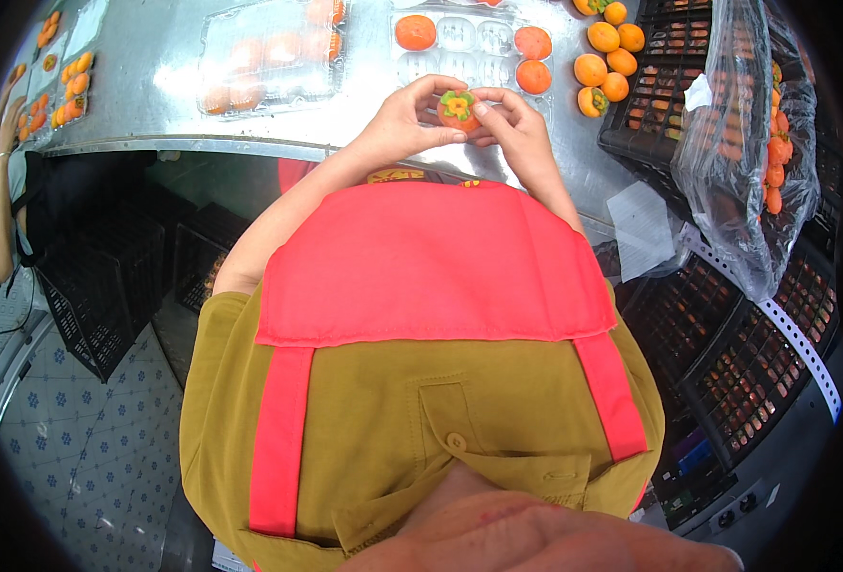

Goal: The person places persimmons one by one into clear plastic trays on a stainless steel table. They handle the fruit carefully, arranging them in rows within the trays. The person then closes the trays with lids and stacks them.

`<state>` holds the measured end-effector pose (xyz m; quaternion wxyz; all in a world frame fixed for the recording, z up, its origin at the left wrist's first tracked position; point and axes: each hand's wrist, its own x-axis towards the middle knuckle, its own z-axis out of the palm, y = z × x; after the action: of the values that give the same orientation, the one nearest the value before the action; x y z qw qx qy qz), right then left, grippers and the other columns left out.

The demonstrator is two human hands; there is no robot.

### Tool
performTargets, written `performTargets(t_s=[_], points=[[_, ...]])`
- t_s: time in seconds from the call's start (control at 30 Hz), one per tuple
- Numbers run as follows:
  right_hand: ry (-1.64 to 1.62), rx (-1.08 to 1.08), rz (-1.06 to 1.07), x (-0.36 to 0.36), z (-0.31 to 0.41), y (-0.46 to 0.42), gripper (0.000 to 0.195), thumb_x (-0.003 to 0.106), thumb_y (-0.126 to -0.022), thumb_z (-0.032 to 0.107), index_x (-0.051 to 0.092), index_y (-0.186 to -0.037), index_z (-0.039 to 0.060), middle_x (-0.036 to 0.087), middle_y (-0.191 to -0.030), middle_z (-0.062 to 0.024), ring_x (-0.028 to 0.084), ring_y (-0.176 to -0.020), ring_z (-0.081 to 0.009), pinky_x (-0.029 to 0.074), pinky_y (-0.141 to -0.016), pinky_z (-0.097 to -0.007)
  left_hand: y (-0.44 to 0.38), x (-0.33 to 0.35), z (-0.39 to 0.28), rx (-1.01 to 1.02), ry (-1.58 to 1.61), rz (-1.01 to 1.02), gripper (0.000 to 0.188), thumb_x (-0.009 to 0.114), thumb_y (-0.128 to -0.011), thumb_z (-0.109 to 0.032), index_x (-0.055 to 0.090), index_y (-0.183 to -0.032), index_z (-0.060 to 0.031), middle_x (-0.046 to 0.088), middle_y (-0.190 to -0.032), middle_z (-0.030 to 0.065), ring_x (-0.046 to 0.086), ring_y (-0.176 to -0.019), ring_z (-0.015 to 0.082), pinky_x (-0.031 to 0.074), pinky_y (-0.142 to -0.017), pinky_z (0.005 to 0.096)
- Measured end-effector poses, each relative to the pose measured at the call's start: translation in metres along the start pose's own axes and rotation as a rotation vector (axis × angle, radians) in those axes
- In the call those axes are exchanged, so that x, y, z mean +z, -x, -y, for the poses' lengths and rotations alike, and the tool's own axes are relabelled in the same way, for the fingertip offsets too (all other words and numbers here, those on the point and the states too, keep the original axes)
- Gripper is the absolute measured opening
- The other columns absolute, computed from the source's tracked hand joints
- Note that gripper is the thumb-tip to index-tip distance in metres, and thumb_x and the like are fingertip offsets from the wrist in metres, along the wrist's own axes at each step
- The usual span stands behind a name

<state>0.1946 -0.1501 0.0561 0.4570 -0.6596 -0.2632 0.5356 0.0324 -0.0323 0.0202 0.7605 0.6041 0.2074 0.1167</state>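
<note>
Between the fingers of both hands I hold an orange persimmon (458, 113), its green calyx facing up toward me. My left hand (416, 118) grips it from the left, with the thumb along its lower edge. On the other side my right hand (511, 121) has its thumb resting against the fruit by the calyx. Just beyond the hands lies a clear plastic fruit tray (457, 51) with round hollows. Persimmons (534, 76) sit in its right hollows, and another persimmon (415, 33) fills one at the far left.
A lidded clear pack (271, 53) of persimmons lies left on the metal table (142, 107). Loose persimmons (590, 70) stand at right beside a black crate (639, 136) and plastic film (722, 143). At far left a co-worker's arm (3, 193) reaches over packed fruit.
</note>
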Motion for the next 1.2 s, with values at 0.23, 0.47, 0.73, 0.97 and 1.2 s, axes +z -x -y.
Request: performTargets(t_s=[0.23,0.47,0.73,0.97,1.2], points=[[0.100,-0.058,0.068,-0.007,0.004,0.006,0.038,0.068,-0.089,0.017,0.058,-0.123,0.0032,0.069,-0.097,-0.0099,0.066,-0.091,-0.0152,0.050,-0.083,-0.0288,0.001,-0.001,0.000,-0.038,0.037,0.001,0.059,0.078,-0.079,-0.007,0.050,-0.130,-0.0055,0.060,-0.120,0.0073,0.060,-0.108,0.0162,0.050,-0.092,0.0318],[-0.047,-0.184,-0.083,-0.012,-0.003,0.003,0.022,0.065,-0.092,0.013,0.064,-0.111,0.0016,0.069,-0.097,-0.0089,0.066,-0.091,-0.0141,0.050,-0.080,-0.0267,0.002,-0.002,-0.007,-0.072,0.156,-0.023,0.056,0.072,-0.086,-0.014,0.047,-0.136,-0.0069,0.059,-0.125,0.0094,0.060,-0.110,0.0181,0.048,-0.096,0.0323],[0.136,-0.522,-0.215,0.002,-0.004,-0.003,0.029,0.075,-0.080,0.009,0.066,-0.107,0.0032,0.065,-0.113,-0.0083,0.063,-0.101,-0.0172,0.051,-0.081,-0.0284,0.001,-0.008,-0.007,-0.115,0.295,-0.019,0.060,0.043,-0.100,-0.050,0.049,-0.132,0.0006,0.066,-0.113,0.0157,0.064,-0.108,0.0232,0.048,-0.097,0.0355],[0.449,-0.729,-0.173,0.022,0.002,-0.009,0.058,0.081,-0.071,0.011,0.059,-0.125,0.0087,0.055,-0.129,-0.0111,0.054,-0.120,-0.0269,0.049,-0.094,-0.0374,-0.002,-0.013,0.008,-0.198,0.357,-0.033,0.061,0.030,-0.104,-0.050,0.053,-0.126,0.0030,0.063,-0.117,0.0156,0.063,-0.105,0.0221,0.047,-0.098,0.0392],[0.551,-0.716,-0.147,0.027,0.002,-0.016,0.059,0.078,-0.073,0.011,0.058,-0.127,0.0069,0.058,-0.124,-0.0125,0.057,-0.115,-0.0296,0.048,-0.096,-0.0378,-0.001,-0.015,0.005,-0.238,0.390,-0.020,0.061,0.031,-0.104,-0.049,0.056,-0.122,0.0033,0.065,-0.110,0.0145,0.064,-0.100,0.0220,0.048,-0.095,0.0386]])
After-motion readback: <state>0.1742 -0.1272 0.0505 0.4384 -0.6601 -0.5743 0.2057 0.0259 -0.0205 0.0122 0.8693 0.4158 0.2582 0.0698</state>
